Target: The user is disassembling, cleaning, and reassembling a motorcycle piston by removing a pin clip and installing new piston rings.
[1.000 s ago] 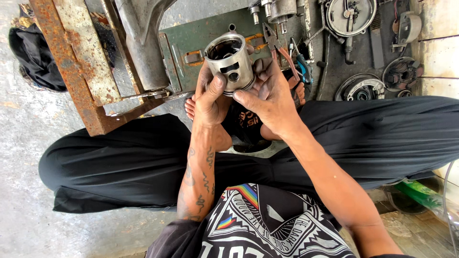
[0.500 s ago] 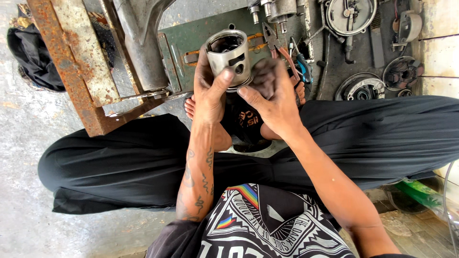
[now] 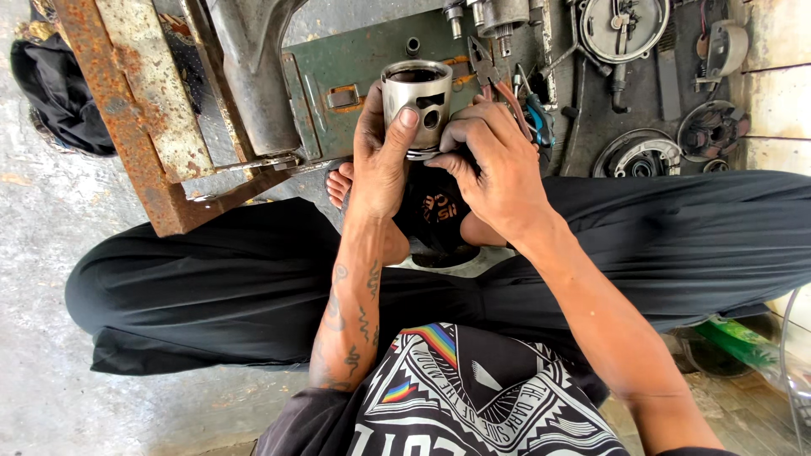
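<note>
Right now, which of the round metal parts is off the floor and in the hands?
The shiny metal cylinder with holes in its side, gripped by the left hand. The round plates and the round hub lie on the floor at upper right, untouched.

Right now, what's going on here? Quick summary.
A person sits cross-legged on the floor and holds a grey metal cylinder sleeve with side ports upright in the left hand, thumb pressed on its wall. The right hand is at the sleeve's lower edge, fingers curled there. Just behind lie pliers on a green metal box, a rusty steel frame to the left, and round engine parts to the right.
</note>
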